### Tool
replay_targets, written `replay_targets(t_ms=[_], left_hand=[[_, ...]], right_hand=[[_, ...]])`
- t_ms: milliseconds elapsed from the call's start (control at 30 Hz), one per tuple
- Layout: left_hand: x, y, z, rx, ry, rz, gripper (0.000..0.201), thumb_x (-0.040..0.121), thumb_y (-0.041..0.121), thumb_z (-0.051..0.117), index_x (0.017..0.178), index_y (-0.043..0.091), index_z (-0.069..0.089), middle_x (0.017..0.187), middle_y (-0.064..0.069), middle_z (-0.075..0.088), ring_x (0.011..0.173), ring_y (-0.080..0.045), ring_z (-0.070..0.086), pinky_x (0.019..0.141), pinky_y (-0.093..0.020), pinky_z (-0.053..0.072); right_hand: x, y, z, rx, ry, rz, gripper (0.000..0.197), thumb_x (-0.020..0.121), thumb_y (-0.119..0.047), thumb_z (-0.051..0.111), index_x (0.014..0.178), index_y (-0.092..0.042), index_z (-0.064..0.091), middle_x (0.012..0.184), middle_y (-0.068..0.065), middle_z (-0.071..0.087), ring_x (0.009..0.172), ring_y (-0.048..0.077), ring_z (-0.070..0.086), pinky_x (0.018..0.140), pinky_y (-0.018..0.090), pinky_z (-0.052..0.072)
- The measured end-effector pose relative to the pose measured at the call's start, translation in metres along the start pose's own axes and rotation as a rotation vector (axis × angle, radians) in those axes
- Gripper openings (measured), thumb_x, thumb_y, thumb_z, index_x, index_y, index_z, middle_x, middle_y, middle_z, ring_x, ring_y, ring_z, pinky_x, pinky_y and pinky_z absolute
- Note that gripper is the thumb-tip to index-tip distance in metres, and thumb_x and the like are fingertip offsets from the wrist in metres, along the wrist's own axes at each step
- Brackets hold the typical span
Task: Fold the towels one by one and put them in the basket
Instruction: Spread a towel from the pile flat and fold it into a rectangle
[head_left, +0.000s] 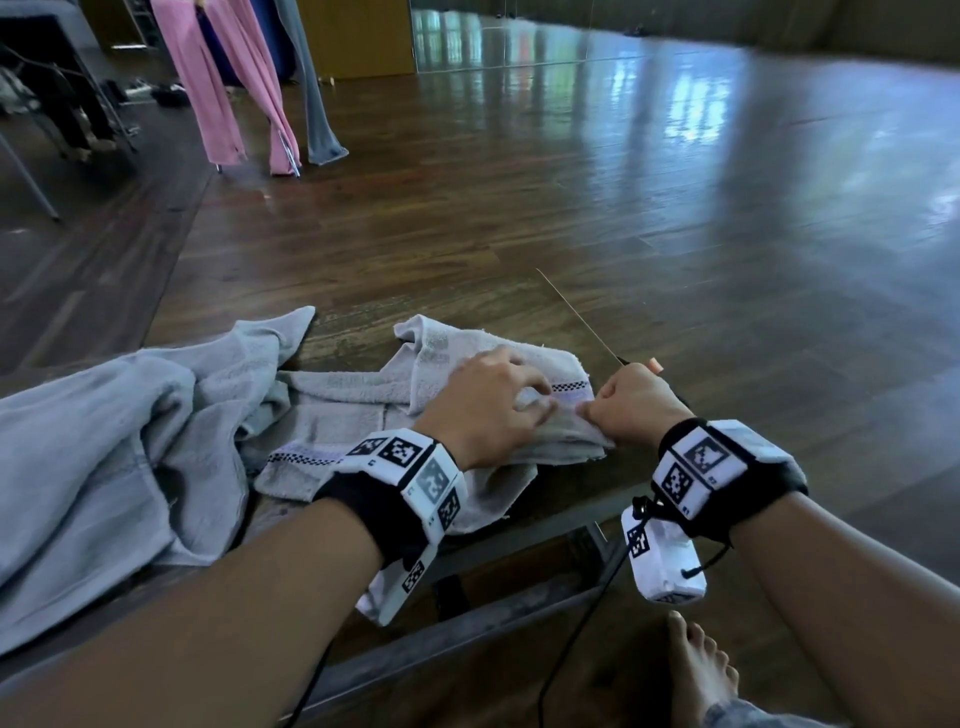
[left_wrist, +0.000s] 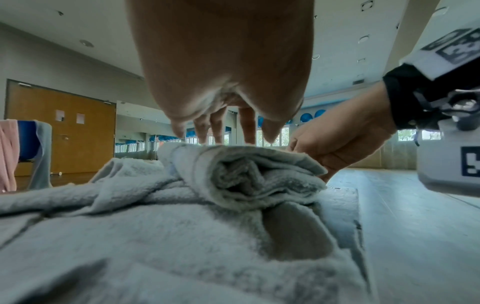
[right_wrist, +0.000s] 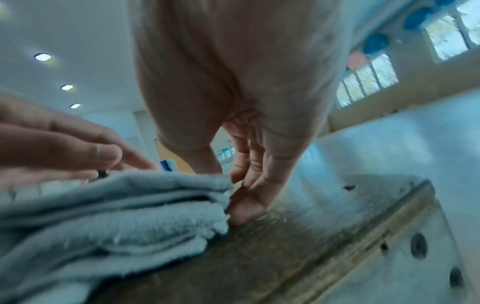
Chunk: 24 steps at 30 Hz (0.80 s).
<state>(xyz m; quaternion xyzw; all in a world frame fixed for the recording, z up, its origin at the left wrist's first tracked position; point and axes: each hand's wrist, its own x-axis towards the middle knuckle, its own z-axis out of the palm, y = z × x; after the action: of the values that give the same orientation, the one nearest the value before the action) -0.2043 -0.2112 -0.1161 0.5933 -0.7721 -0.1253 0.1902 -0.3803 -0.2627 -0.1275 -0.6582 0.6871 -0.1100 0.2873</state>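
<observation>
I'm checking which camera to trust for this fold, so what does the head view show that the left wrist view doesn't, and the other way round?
Only the head view shows the checkered stripe on the white towel, the larger grey towel crumpled to its left, and a bare foot on the floor. Only the left wrist view shows the stacked layers in the fold's open end, plus the orange door. Both show the left hand pressing on the fold and the right hand pinching its edge.

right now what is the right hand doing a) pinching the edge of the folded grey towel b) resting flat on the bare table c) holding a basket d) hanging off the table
a: the right hand pinches the edge of the folded grey towel, fingers curled at its layered edge.
</observation>
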Motion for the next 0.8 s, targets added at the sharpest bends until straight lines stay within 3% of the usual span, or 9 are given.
replay_targets(t_ms=[67, 167, 267, 367, 467, 567, 600, 667, 800], left_hand=[[0.001, -0.009, -0.001, 0.127, -0.025, -0.091, 0.04, 0.098, 0.042, 0.048, 0.134, 0.028, 0.056, 0.147, -0.009, 0.041, 0.14, -0.026, 0.033, 0.117, -0.048, 0.024], [-0.001, -0.02, 0.004, 0.2, -0.166, -0.202, 0.051, 0.101, 0.048, 0.036, 0.148, 0.028, 0.037, 0.163, -0.01, 0.015, 0.15, -0.027, 0.012, 0.12, -0.049, 0.019], [0.0, -0.024, 0.006, 0.197, -0.205, -0.241, 0.053, 0.1, 0.05, 0.033, 0.15, 0.03, 0.032, 0.164, -0.008, 0.01, 0.151, -0.024, 0.006, 0.119, -0.049, 0.021], [0.003, -0.022, 0.002, 0.222, -0.11, -0.369, 0.057, 0.093, 0.049, 0.046, 0.143, 0.022, 0.038, 0.157, -0.011, 0.021, 0.145, -0.029, 0.021, 0.11, -0.048, 0.032], [0.007, -0.019, -0.003, 0.027, -0.014, -0.595, 0.061, 0.09, 0.044, 0.056, 0.137, 0.009, 0.039, 0.144, -0.017, 0.037, 0.129, -0.032, 0.045, 0.097, -0.042, 0.044], [0.013, -0.022, -0.008, -0.278, 0.022, -0.666, 0.027, 0.088, 0.034, 0.059, 0.1, 0.011, 0.054, 0.105, -0.003, 0.062, 0.108, -0.026, 0.06, 0.072, -0.028, 0.043], [0.014, -0.023, -0.009, -0.376, 0.031, -0.685, 0.023, 0.086, 0.033, 0.061, 0.091, 0.013, 0.054, 0.099, -0.002, 0.063, 0.104, -0.025, 0.061, 0.072, -0.029, 0.044], [0.014, -0.022, -0.012, -0.529, 0.034, -0.743, 0.036, 0.082, 0.036, 0.067, 0.105, 0.009, 0.058, 0.111, -0.007, 0.062, 0.108, -0.026, 0.059, 0.087, -0.033, 0.048], [0.014, -0.017, -0.016, -0.809, 0.022, -0.739, 0.037, 0.068, 0.031, 0.075, 0.094, 0.008, 0.064, 0.096, -0.012, 0.068, 0.094, -0.028, 0.067, 0.077, -0.037, 0.051]], right_hand=[[-0.005, -0.004, 0.006, -0.088, 0.098, -0.039, 0.009, 0.088, -0.011, 0.061, 0.095, -0.005, 0.062, 0.093, 0.01, 0.066, 0.099, 0.029, 0.064, 0.078, 0.035, 0.05], [-0.013, -0.014, 0.02, -0.181, 0.271, -0.322, 0.032, 0.091, -0.014, 0.057, 0.122, -0.01, 0.048, 0.128, 0.012, 0.052, 0.118, 0.031, 0.053, 0.083, 0.038, 0.044], [-0.012, -0.019, 0.035, -0.183, 0.045, -0.483, 0.051, 0.104, -0.032, 0.042, 0.151, -0.016, 0.031, 0.163, 0.008, 0.025, 0.15, 0.026, 0.023, 0.119, 0.046, 0.028], [-0.007, -0.016, 0.046, -0.184, -0.164, -0.384, 0.059, 0.108, -0.042, 0.023, 0.162, -0.024, 0.006, 0.17, -0.006, -0.007, 0.155, 0.012, -0.011, 0.125, 0.045, 0.001], [-0.003, -0.015, 0.046, -0.215, -0.221, -0.373, 0.061, 0.108, -0.045, 0.02, 0.162, -0.025, -0.002, 0.169, -0.009, -0.015, 0.153, 0.009, -0.018, 0.124, 0.045, -0.004], [-0.003, -0.016, 0.044, -0.216, -0.229, -0.38, 0.062, 0.109, -0.044, 0.019, 0.162, -0.023, -0.003, 0.169, -0.007, -0.016, 0.153, 0.01, -0.019, 0.124, 0.043, -0.004], [-0.003, -0.016, 0.043, -0.221, -0.225, -0.389, 0.061, 0.109, -0.043, 0.019, 0.162, -0.021, -0.002, 0.169, -0.005, -0.015, 0.154, 0.011, -0.018, 0.124, 0.041, -0.004], [-0.004, -0.018, 0.04, -0.23, -0.221, -0.412, 0.061, 0.109, -0.039, 0.022, 0.162, -0.018, 0.002, 0.17, 0.0, -0.009, 0.155, 0.016, -0.013, 0.125, 0.037, -0.002], [-0.007, -0.026, 0.025, -0.263, -0.056, -0.336, 0.053, 0.103, -0.042, 0.036, 0.151, -0.021, 0.029, 0.161, 0.004, 0.029, 0.145, 0.027, 0.032, 0.11, 0.051, 0.037]])
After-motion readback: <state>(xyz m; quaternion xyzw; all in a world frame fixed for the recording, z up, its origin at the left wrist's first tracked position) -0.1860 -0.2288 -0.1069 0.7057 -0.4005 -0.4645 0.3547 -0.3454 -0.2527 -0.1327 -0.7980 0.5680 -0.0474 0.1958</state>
